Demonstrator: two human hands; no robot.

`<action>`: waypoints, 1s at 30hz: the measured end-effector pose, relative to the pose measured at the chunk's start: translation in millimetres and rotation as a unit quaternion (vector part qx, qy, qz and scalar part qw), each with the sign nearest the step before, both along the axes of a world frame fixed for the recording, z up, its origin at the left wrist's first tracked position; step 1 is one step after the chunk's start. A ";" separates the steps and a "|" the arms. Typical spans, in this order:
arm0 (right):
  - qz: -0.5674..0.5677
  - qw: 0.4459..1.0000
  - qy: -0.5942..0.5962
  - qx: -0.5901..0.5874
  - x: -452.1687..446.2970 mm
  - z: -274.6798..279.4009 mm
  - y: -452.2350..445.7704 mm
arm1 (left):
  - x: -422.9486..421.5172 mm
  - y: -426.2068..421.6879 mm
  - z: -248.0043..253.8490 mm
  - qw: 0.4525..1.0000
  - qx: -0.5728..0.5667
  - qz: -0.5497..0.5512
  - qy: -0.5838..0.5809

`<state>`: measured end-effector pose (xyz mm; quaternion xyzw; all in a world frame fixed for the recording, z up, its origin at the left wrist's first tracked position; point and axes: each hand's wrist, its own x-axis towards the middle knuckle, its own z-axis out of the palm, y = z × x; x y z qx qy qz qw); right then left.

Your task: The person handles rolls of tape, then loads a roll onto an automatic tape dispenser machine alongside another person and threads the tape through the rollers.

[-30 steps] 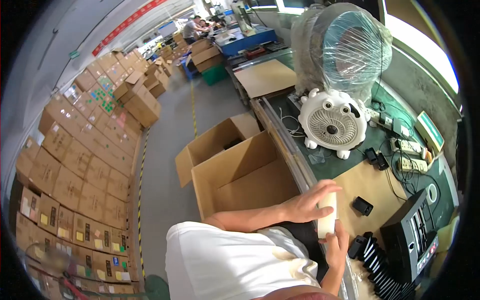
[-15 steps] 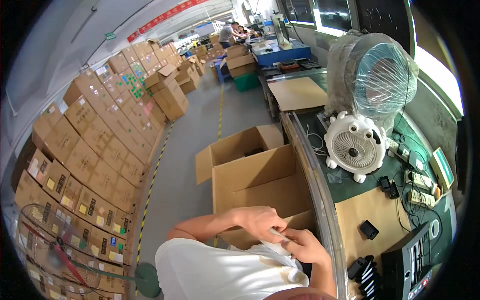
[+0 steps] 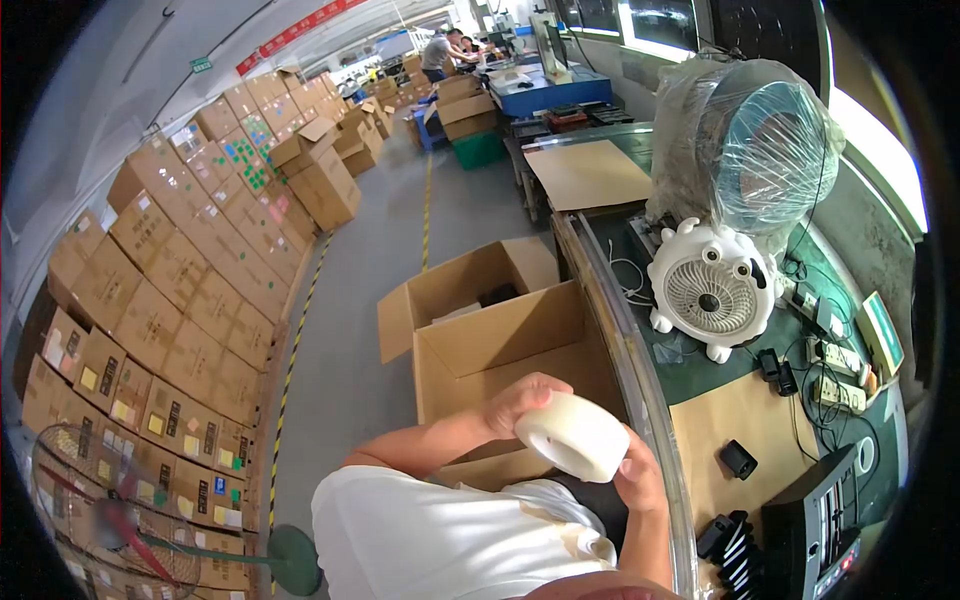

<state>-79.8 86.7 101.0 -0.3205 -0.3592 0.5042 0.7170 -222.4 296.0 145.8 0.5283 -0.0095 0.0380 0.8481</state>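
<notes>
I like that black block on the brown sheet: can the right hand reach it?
Probably yes, if the right hand releases the tape roll: nothing tall stands before the black block.

Furniture: green-topped workbench (image 3: pixel 685 378); blue table (image 3: pixel 555 97) beyond the workbench | Floor: grey floor (image 3: pixel 345 380) left of the workbench, marked with yellow line (image 3: pixel 428 200) and yellow-black stripe (image 3: pixel 298 350) | Wall: grey wall (image 3: pixel 880 230) along workbench's right | Windows: dark windows (image 3: pixel 658 20) past workbench's far end | Light: white glare (image 3: pixel 883 145) above workbench's right edge

Roll (image 3: pixel 593 432) between left grip (image 3: pixel 518 402) and right grip (image 3: pixel 640 476)
</notes>
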 end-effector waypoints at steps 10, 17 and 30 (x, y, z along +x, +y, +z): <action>-0.029 0.970 -0.144 -0.196 21.3 43.6 2.2 | 14.5 0.4 9.5 0.967 0.227 -0.069 0.093; -0.338 0.838 -0.427 0.020 31.9 125.0 -16.1 | 2.9 6.7 -17.4 0.995 0.055 0.029 0.076; -0.595 0.727 -0.320 0.124 93.0 164.8 -69.7 | 23.3 -9.5 17.9 0.947 -0.262 0.183 -0.012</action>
